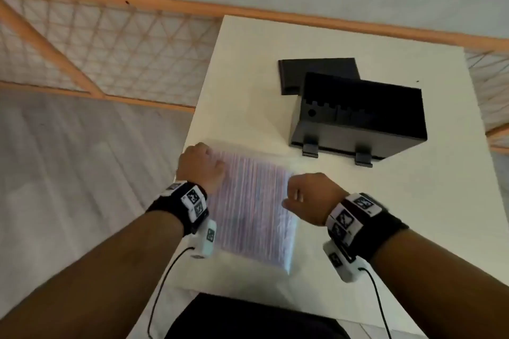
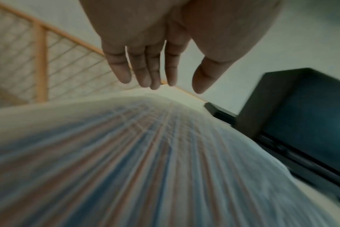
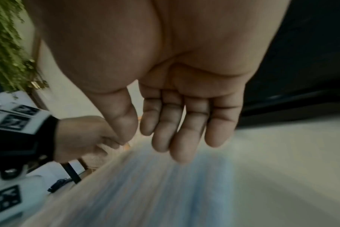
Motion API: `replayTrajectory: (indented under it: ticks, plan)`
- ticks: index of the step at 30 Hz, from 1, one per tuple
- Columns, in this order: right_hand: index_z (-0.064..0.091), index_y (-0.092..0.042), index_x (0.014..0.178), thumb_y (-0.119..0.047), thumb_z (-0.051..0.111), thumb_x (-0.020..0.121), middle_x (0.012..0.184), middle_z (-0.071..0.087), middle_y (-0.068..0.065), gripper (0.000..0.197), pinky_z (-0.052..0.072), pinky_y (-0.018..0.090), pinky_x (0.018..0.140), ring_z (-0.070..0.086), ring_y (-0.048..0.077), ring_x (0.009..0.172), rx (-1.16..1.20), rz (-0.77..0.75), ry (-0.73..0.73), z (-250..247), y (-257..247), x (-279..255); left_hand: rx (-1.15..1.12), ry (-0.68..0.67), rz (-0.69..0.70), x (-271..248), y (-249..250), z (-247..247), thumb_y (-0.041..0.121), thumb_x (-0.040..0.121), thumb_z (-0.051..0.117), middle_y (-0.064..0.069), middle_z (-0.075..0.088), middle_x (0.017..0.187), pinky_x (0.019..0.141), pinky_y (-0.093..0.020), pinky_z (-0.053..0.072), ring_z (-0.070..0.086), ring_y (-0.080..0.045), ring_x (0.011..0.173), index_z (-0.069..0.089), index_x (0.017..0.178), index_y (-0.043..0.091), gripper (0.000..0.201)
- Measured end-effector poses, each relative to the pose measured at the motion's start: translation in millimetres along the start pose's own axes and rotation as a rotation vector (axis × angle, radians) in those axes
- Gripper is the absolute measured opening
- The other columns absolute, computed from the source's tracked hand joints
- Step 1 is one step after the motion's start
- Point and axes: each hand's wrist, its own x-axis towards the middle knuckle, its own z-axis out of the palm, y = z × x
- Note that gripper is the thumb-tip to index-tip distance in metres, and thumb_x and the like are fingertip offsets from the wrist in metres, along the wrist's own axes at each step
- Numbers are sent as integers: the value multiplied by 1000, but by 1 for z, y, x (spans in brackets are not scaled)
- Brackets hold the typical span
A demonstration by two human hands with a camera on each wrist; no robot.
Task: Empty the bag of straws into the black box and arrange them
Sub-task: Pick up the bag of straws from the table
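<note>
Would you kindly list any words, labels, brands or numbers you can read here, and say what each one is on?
No readable text anywhere.
Wrist bands: black-and-white square marker patterns only, no letters or numbers.
Bag of straws: stripes only; no print legible, blurred.
Black box: no label visible.

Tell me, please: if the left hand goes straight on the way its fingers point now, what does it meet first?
Probably the bag of straws. The left hand hangs open just above the bag's far end, fingers slanting forward and down. Depth is unclear; slightly farther, it would meet the white table instead.
</note>
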Motion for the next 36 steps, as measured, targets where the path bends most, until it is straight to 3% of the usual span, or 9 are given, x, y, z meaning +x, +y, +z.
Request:
replayTrajectory:
  ticks: [5,9,15,18,20,23,28,33,36]
  plan:
    - [57,-19,116,-37,62,90,119,61,2,32,45,33,95,57,22,111,167,-63,146,-4,-38,60,-248,-36,-350,42,-12,-3,46,91,64,-31,60,131,96,-50,51,60,-46,119,56,129,-11,69]
    - [36,-16,146,-39,56,95,149,44,3,59,32,31,110,42,22,135,206,-25,146,-3,-60,99,-236,-116,-373,53,-12,-8,54,99,47,-14,59,67,70,-35,42,60,-35,71,58,71,-1,63]
    - [25,-17,152,-41,48,99,152,43,3,62,36,34,108,48,25,132,338,43,118,5,-81,145,-300,-132,-268,60,-11,-10,38,104,40,-11,62,81,73,-31,39,54,-28,76,61,77,7,46]
    - [42,-16,141,-40,38,102,140,54,8,46,40,32,98,52,27,126,382,44,69,4,-93,163,-401,-96,-210,58,-15,-5,38,105,45,-3,56,67,67,-29,36,52,-23,70,59,67,15,47]
    - [59,-11,101,-37,32,105,103,63,9,38,38,29,79,58,28,101,297,-6,48,2,-98,169,-451,-99,-151,55,-15,-6,36,107,44,-7,62,74,69,-31,40,55,-24,74,65,73,10,48]
    - [45,-18,67,-33,38,104,71,49,-1,41,31,29,66,48,20,74,285,-73,52,-3,-90,165,-499,-73,-168,53,-15,-9,34,106,44,-9,60,73,75,-35,42,54,-27,74,63,71,8,48]
    - [41,-20,61,-33,47,100,64,45,-5,42,29,28,63,46,18,68,178,-49,50,6,-61,145,-433,-68,-247,50,-19,-17,17,106,36,-4,52,73,63,-24,28,50,-28,80,49,77,6,33]
    - [47,-27,69,-21,45,96,68,52,-9,27,34,25,58,50,12,66,241,-94,179,8,-68,126,-606,-357,-82,31,-1,-6,63,88,63,-24,66,81,82,-40,51,57,-26,75,66,90,-9,72]
    - [53,-19,74,-24,45,98,70,55,-4,26,37,27,59,51,15,67,277,-105,264,-2,-60,117,-745,-288,-80,27,7,-8,63,72,72,-15,67,76,77,-40,51,59,-27,70,64,83,-11,75]
